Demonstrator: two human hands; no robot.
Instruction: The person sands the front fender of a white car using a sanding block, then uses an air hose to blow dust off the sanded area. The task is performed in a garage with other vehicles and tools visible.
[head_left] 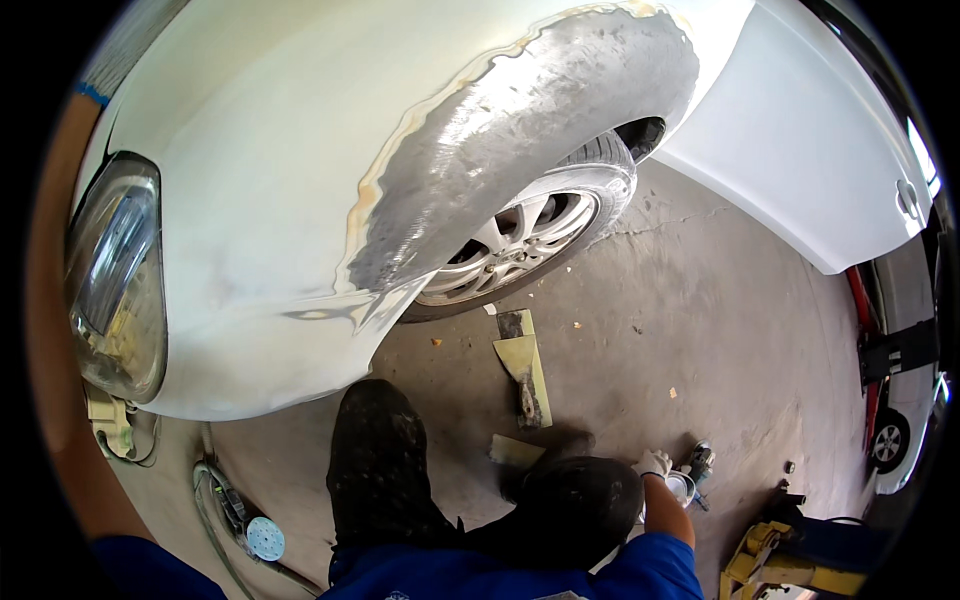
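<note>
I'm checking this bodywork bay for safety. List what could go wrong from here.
1. The putty spreaders lie on the cracked concrete floor just ahead of the person's dark knees; shifting forward could crush or kick them.
2. The round sander with its hose sits on the floor by the left knee, a likely snag or trip.
3. The gloved right hand touches a small white container low on the floor beside a tool; it might tip.

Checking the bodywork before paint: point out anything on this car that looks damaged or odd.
The white fender has a broad bare grey patch over the front wheel, sanded through the paint, with a rusty-tan edge. Scrapers lie on the floor beneath.
</note>
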